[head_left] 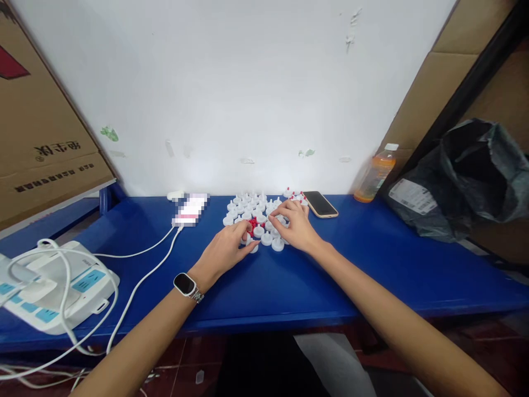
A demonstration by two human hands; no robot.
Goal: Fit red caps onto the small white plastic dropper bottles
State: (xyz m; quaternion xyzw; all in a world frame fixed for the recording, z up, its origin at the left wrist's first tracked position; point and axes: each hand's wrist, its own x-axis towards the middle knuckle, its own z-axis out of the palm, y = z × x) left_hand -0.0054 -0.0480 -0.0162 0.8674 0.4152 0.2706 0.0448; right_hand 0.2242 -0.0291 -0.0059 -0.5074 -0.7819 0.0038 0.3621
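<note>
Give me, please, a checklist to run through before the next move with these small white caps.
1. Left hand touching the small red plastic pieces: ok.
2. Right hand resting on the small white round plastic caps: ok.
3. Caps well back from the blue table's front edge: ok.
4. Either hand gripping a piece: cannot tell.
5. Orange plastic drink bottle upright, capped, apart from the caps: ok.
6. White charging cables clear of the caps: ok.
</note>
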